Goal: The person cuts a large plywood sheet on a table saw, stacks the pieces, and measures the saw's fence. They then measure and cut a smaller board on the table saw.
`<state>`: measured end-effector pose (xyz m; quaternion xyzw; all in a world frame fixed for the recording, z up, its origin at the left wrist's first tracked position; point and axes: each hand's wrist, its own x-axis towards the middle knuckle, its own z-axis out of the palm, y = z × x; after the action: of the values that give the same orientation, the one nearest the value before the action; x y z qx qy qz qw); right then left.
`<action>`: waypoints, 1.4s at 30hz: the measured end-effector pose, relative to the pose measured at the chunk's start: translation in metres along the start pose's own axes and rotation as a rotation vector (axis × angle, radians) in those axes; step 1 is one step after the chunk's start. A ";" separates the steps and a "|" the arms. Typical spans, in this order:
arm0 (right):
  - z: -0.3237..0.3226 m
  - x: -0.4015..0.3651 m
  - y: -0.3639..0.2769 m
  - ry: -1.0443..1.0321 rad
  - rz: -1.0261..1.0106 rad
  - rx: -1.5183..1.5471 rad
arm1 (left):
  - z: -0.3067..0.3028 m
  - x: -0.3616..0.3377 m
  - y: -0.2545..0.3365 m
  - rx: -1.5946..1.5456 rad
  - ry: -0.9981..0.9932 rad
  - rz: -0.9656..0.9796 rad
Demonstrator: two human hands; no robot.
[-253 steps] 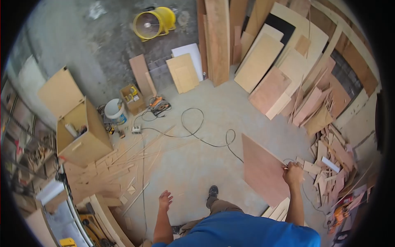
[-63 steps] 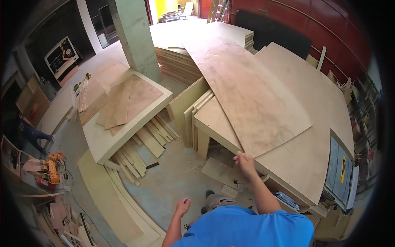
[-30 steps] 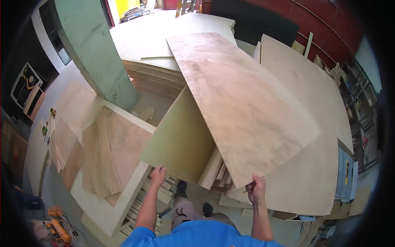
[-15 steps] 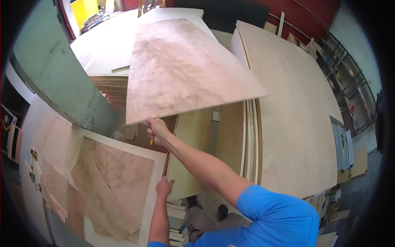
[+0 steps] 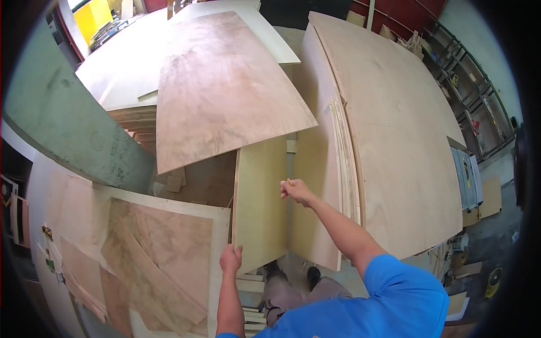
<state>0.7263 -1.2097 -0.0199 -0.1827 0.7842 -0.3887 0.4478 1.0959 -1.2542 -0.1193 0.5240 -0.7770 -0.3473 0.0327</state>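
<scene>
My left hand [image 5: 230, 259] is closed on the near edge of a pale yellowish plywood panel [image 5: 262, 203], which stands on edge before me. My right hand [image 5: 297, 192] is over the gap right of that panel, fingers curled around a small yellow pencil [image 5: 291, 182], mostly hidden. Beyond both hands, a large reddish-brown plywood sheet [image 5: 225, 96] rests on the white boards, its near edge overhanging the gap. To the right of my right hand stand more sheets [image 5: 344, 163] on edge, pressed together.
On the left, a table [image 5: 221, 225] bears thin plywood offcuts [image 5: 169, 242]. A thick green-grey pillar [image 5: 84, 107] stands behind it. At right is a big pale plywood panel [image 5: 406, 141], with a metal rack [image 5: 468, 84] beyond. My feet are among wooden strips [image 5: 251, 284].
My right hand has let go of the large plywood sheet and moved right, pencil still held. The sheet has settled lower onto the boards. My left hand keeps to the upright panel's edge.
</scene>
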 end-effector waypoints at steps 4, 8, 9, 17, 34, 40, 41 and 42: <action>-0.025 0.054 0.015 0.080 0.064 -0.026 | 0.005 0.001 -0.004 0.022 0.019 0.010; -0.029 0.124 0.012 0.147 0.143 0.155 | -0.001 0.003 0.001 -0.045 -0.044 -0.136; -0.023 0.133 0.019 0.186 0.153 0.184 | -0.002 0.003 0.002 -0.054 -0.084 -0.201; 0.112 0.020 0.054 0.013 -0.004 -0.245 | 0.022 -0.005 -0.003 -0.427 -0.313 -0.048; 0.204 -0.030 0.037 0.146 -0.022 -0.439 | -0.040 0.314 0.098 -1.399 -0.110 -0.459; 0.191 -0.029 0.039 0.117 -0.033 -0.425 | -0.070 0.415 0.124 -1.849 0.220 -0.407; 0.185 -0.033 0.041 0.131 -0.019 -0.430 | -0.083 0.421 0.115 -1.803 0.294 -0.384; 0.178 -0.036 0.043 0.142 -0.006 -0.431 | -0.097 0.440 0.088 -1.772 0.350 -0.396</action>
<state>0.8982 -1.2392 -0.0853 -0.2485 0.8783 -0.2252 0.3409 0.8689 -1.6533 -0.1338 0.4759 -0.1077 -0.7301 0.4784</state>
